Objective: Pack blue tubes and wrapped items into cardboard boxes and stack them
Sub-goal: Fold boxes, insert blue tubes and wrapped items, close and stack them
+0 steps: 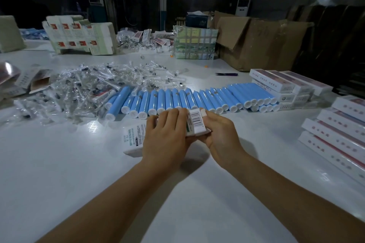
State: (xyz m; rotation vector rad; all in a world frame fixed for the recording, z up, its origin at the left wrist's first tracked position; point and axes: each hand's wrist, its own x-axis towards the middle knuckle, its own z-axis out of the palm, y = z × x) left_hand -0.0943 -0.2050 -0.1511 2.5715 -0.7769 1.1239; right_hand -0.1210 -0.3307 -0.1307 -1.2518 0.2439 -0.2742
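Note:
Both hands hold a small white cardboard box point(136, 140) just above the white table point(59, 173). My left hand point(167, 136) wraps over the box's middle. My right hand point(219, 134) grips the end with the barcode flap point(197, 122), thumb on the flap. Behind the hands lies a long row of blue tubes point(177, 98) with white caps facing me. To the left spreads a pile of clear wrapped items point(88, 89). Packed boxes are stacked at the right point(339, 130) and behind the tubes point(284, 87).
Flat unfolded cartons point(79, 33) stand at the back left. A taped printed box point(195, 43) and a large brown carton point(262, 41) stand at the back right. A dark pen-like tool point(227, 74) lies on the table near them.

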